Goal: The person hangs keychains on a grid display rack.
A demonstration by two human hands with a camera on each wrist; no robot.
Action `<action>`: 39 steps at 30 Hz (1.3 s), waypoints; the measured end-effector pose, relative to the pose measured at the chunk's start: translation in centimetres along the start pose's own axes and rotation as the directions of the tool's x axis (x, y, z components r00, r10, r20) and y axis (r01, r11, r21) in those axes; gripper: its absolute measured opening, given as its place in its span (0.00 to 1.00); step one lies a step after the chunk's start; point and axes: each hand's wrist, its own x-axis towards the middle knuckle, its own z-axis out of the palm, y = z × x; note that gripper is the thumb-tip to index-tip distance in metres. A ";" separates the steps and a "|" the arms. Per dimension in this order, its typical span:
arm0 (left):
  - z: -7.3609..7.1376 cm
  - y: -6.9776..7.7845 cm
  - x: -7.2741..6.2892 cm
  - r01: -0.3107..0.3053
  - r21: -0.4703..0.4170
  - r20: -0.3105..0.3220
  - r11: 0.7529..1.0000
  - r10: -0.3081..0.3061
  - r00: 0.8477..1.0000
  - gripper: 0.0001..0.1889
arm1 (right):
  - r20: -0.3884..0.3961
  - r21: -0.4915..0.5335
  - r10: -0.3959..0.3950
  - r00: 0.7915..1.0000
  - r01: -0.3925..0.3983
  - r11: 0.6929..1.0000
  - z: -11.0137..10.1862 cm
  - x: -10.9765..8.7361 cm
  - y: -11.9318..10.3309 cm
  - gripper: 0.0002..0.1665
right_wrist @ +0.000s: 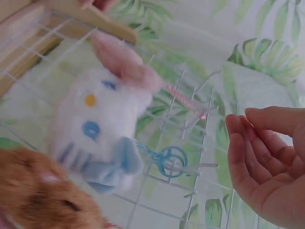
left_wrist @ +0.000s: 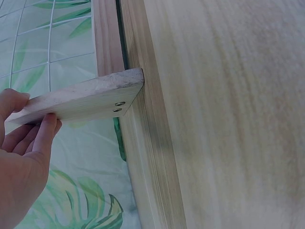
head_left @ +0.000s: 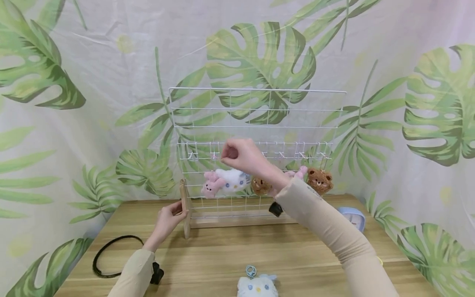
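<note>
My left hand [head_left: 168, 218] pinches the wooden side foot [left_wrist: 81, 95] of a white wire grid rack [head_left: 259, 89], thumb on one face and fingers on the other. In front of the hooks my right hand [head_left: 243, 156] hovers with loosely curved fingers; the right wrist view shows nothing between thumb and fingertips. A pink plush charm [right_wrist: 126, 62] hangs by a pink strap on a hook just beyond those fingertips. Beside it a white cat-face plush [right_wrist: 102, 129] with a blue bow hangs from a blue ring [right_wrist: 171, 161]. A brown bear plush [right_wrist: 45, 191] is near too.
Farther right on the grid hangs another brown bear plush [head_left: 320, 181]. A second white cat plush [head_left: 257, 285] lies at the table's front. A black loop [head_left: 97, 258] lies at left, and a blue clock [head_left: 352, 218] stands at right. Leaf-print cloth [head_left: 111, 62] hangs behind.
</note>
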 end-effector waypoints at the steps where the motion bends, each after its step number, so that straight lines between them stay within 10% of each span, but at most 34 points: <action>1: -0.1 0.0 0.0 0.001 -0.008 0.000 1.000 -0.001 1.000 0.26 | 0.012 0.001 -0.004 1.000 0.004 1.000 0.1 -0.8 0.1 0.02; 10: -0.5 0.0 -0.3 -0.002 -0.007 -0.016 1.000 0.002 1.000 0.26 | 0.212 0.019 -0.038 0.976 0.034 0.999 5.2 -8.8 4.0 0.02; 20: -0.3 -0.2 -0.4 -0.022 0.013 -0.042 1.000 0.022 0.999 0.26 | 0.393 0.005 0.134 0.910 -0.148 0.989 11.7 -16.6 9.8 0.05; 39: 0.1 -0.1 0.1 0.006 0.026 -0.001 1.000 -0.006 1.000 0.26 | 0.475 -0.083 0.324 0.818 -0.325 0.942 14.1 -18.7 10.5 0.10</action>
